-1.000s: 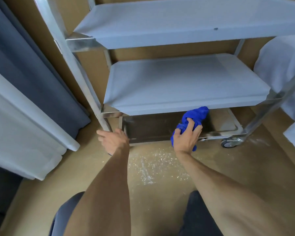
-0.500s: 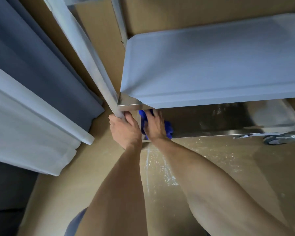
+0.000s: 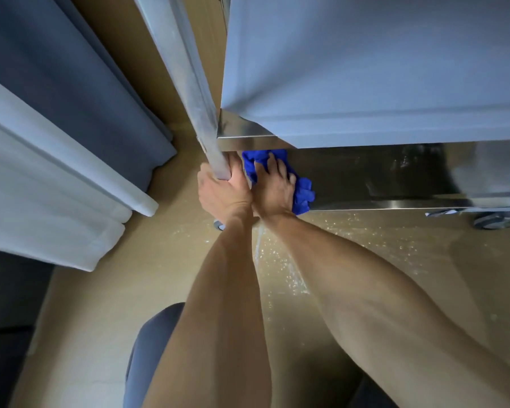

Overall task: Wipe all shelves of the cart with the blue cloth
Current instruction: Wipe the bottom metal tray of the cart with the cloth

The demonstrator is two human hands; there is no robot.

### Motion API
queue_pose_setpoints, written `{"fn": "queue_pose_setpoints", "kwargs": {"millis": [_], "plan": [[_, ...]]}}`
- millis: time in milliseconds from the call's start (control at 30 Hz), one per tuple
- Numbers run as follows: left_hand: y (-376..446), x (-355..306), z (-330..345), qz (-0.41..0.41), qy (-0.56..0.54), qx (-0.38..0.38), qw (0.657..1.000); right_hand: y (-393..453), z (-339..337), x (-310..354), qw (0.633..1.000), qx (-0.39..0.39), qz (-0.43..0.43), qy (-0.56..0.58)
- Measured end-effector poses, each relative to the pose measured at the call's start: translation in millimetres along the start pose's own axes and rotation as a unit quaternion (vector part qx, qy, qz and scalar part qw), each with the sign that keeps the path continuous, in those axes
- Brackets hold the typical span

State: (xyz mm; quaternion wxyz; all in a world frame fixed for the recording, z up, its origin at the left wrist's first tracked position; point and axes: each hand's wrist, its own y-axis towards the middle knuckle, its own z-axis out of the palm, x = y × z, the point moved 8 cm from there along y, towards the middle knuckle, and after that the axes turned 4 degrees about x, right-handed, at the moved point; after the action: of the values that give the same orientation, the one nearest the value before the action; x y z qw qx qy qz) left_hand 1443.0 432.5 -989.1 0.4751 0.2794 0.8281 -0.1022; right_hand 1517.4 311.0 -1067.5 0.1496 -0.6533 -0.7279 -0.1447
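Observation:
The steel cart fills the upper right; its middle shelf (image 3: 380, 69) hangs over the dark bottom shelf (image 3: 380, 178). The blue cloth (image 3: 302, 191) lies bunched at the bottom shelf's left front corner. My right hand (image 3: 273, 187) presses down on the cloth with spread fingers. My left hand (image 3: 223, 191) grips the lower end of the cart's front left post (image 3: 186, 78), right beside my right hand. Most of the bottom shelf's back part is hidden under the middle shelf.
Grey and white curtains (image 3: 71, 136) hang close on the left. A caster wheel (image 3: 495, 222) shows at the cart's right. The tan floor (image 3: 365, 240) in front of the cart is speckled with white marks. My knee (image 3: 150, 348) is low in the view.
My right hand has slid the cloth from the bottom shelf's front middle to its left corner. My head has moved closer and lower. My left hand now grips the post.

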Motion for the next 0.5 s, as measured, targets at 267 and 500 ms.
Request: {"fn": "queue_pose_setpoints", "kwargs": {"millis": [267, 500], "plan": [[11, 22, 21, -0.011, -0.02, -0.03, 0.999, 51, 12, 10, 0.998, -0.011, -0.067, 0.007], [4, 24, 17, -0.03, -0.009, -0.068, 0.997, 38, 1, -15, 0.999, -0.026, 0.014, -0.031]]}}
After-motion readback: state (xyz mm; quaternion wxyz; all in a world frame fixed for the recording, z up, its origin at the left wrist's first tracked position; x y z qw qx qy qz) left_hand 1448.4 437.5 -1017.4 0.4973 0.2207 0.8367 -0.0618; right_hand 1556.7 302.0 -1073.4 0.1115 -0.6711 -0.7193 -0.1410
